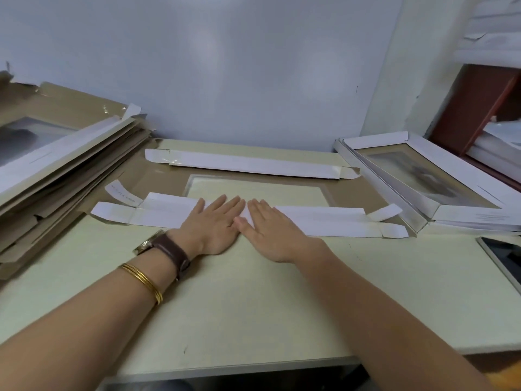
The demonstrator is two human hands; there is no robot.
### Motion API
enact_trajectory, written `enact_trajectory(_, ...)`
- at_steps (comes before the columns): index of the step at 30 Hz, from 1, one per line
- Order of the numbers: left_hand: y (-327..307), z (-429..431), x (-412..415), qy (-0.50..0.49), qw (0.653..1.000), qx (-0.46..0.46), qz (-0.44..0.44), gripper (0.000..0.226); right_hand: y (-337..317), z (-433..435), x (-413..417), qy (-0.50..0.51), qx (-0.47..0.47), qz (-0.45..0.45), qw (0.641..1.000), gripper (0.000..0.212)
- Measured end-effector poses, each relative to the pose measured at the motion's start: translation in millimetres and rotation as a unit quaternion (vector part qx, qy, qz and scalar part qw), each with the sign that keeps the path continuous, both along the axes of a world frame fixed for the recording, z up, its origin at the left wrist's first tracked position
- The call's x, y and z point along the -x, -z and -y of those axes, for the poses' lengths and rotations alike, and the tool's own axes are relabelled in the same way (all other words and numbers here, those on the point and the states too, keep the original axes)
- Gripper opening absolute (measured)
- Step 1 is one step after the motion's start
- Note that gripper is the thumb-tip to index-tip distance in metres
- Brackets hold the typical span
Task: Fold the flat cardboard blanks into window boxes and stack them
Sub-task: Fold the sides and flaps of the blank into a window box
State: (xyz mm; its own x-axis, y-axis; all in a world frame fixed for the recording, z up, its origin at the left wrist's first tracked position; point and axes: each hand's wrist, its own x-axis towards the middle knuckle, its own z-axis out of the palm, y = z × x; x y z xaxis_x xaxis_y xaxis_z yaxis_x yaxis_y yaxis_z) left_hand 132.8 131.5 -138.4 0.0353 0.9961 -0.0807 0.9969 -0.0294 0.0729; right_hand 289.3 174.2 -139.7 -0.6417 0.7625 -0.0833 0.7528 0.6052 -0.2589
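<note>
1. The fingers (222, 203) of the left hand (210, 224) lie straight and slightly spread. They press flat on the near flap (324, 220) and hold nothing.
2. The fingers (260, 208) of the right hand (267, 232) are straight too and closer together. They press on the same white flap just beside the left fingers, and the two hands meet or nearly meet at the thumbs.
3. The cardboard blank (352, 190) lies on the surface (253, 306) under and beyond the fingertips, brown side up. Its near flap is folded over and runs out to both sides of the fingers.
4. Just past the fingertips is the blank's clear window (253, 193). Beyond that, the far flap (248, 163) lies folded over, white and long.
5. Well out to the left of the left fingers, a stack of flat blanks (56, 170) rests tilted on the surface.
6. Well out to the right of the right fingers stand the folded window boxes (423, 187), one atop the others.
7. Nearer than those boxes, at the right edge, lies a dark-screened device (504, 261).
8. Behind the left fingers, the wrist bears a brown-strapped watch (169, 249) and gold bangles (143, 279).
</note>
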Motion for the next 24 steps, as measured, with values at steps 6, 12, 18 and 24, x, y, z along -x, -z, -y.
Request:
enact_trajectory(6, -2, 9, 26, -0.022, 0.999, 0.021, 0.027, 0.057, 3, -15, -45, 0.032, -0.001, 0.013, 0.999, 0.075)
enact_trajectory(12, -3, 26, 63, -0.058, 0.998, 0.028, 0.020, 0.056, 4, -30, -100, 0.086, -0.015, 0.021, 0.996, 0.072)
enact_trajectory(18, -2, 31, 73, -0.079, 0.997, 0.019, 0.001, 0.059, -1, -36, -145, 0.144, -0.025, 0.019, 0.989, 0.070)
enact_trajectory(24, 0, 37, 91, -0.099, 0.995, 0.008, 0.008, 0.059, 1, -38, -157, 0.177, -0.021, 0.000, 0.984, 0.072)
